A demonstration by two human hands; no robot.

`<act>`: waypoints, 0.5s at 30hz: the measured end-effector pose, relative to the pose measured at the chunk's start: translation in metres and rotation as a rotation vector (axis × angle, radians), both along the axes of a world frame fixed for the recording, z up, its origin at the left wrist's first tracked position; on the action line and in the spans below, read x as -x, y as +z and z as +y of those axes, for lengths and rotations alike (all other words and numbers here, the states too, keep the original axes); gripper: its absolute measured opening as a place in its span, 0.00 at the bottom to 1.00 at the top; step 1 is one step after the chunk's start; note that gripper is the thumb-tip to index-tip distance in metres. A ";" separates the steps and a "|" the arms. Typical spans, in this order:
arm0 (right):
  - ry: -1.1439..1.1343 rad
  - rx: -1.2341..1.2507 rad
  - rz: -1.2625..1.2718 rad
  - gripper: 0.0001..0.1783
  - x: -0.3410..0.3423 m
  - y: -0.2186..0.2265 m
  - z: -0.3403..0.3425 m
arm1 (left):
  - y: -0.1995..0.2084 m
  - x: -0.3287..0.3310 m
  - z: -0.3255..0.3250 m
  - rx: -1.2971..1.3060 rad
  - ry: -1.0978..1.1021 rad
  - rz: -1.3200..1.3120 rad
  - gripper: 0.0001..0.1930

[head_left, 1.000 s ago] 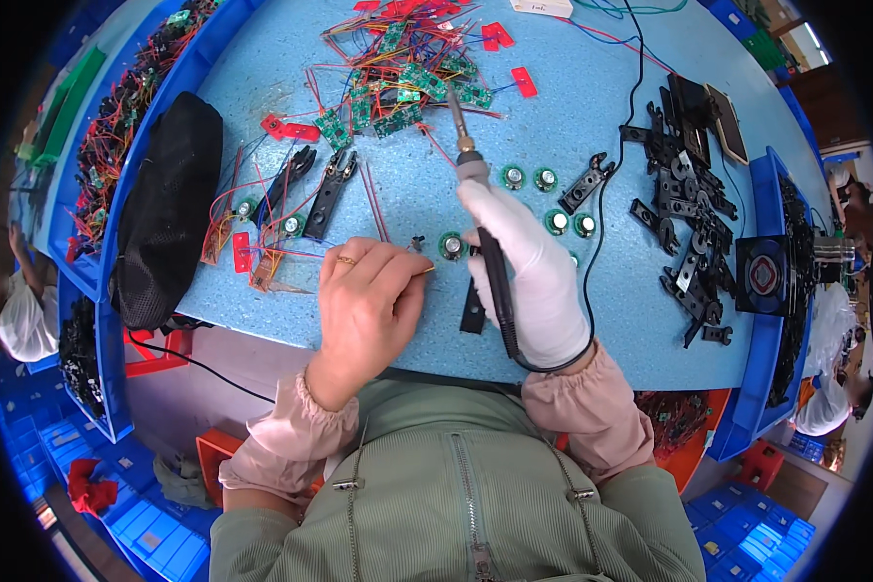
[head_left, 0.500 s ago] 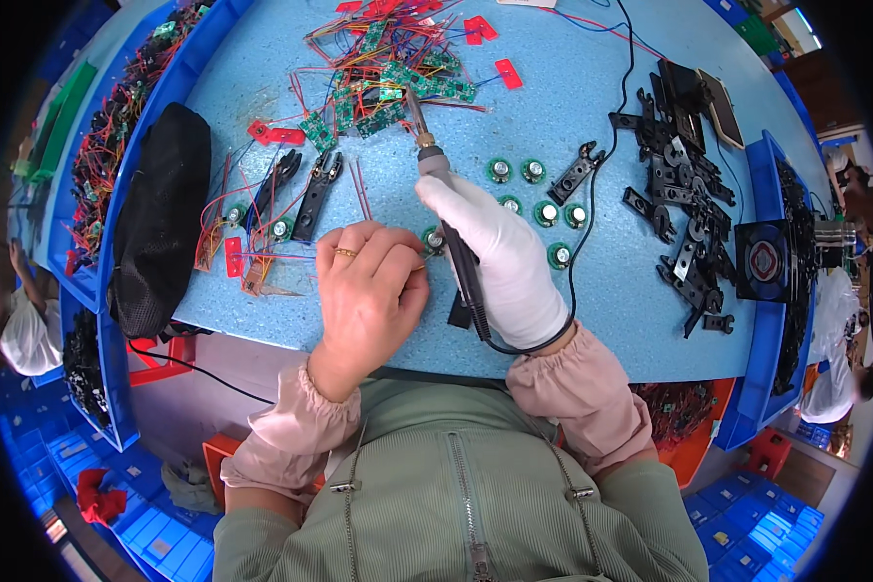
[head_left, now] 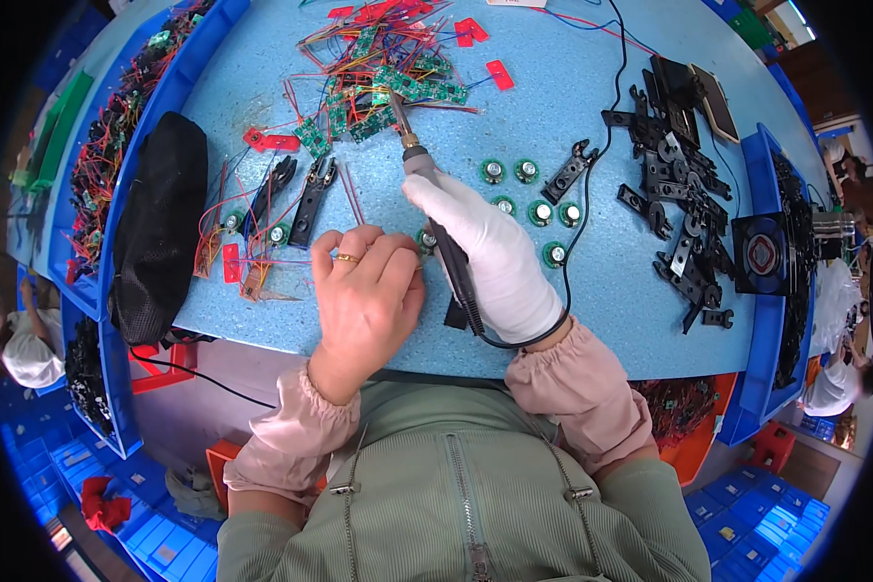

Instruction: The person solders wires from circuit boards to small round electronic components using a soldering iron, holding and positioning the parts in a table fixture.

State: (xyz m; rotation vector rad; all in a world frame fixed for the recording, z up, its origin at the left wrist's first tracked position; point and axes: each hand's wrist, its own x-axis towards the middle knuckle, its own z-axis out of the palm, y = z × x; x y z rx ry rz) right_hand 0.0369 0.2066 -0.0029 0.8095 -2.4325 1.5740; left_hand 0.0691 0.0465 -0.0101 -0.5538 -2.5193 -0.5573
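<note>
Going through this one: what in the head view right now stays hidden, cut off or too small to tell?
Head view: anything the left grip pinches, hidden by the hand itself.
Head view: part of a green-rimmed round component, covered by the soldering iron.
Head view: much of a black plastic piece, behind the iron and white-gloved right grip.
Head view: whether the iron's tip touches the circuit boards, too small.

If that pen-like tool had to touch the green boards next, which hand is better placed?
Probably the right hand: gloved, it holds the soldering iron, whose tip points toward the green boards. The left hand sits nearer the body, fingers curled.
</note>
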 end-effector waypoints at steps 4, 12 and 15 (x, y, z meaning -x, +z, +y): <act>0.001 0.027 -0.010 0.33 -0.001 -0.001 0.000 | -0.003 -0.001 0.002 -0.023 0.024 0.027 0.09; -0.027 0.096 -0.029 0.30 -0.002 0.002 0.005 | -0.003 0.003 -0.001 -0.060 0.011 -0.013 0.09; -0.132 0.139 -0.026 0.27 -0.012 0.010 0.016 | -0.006 0.002 -0.002 -0.058 0.001 -0.030 0.09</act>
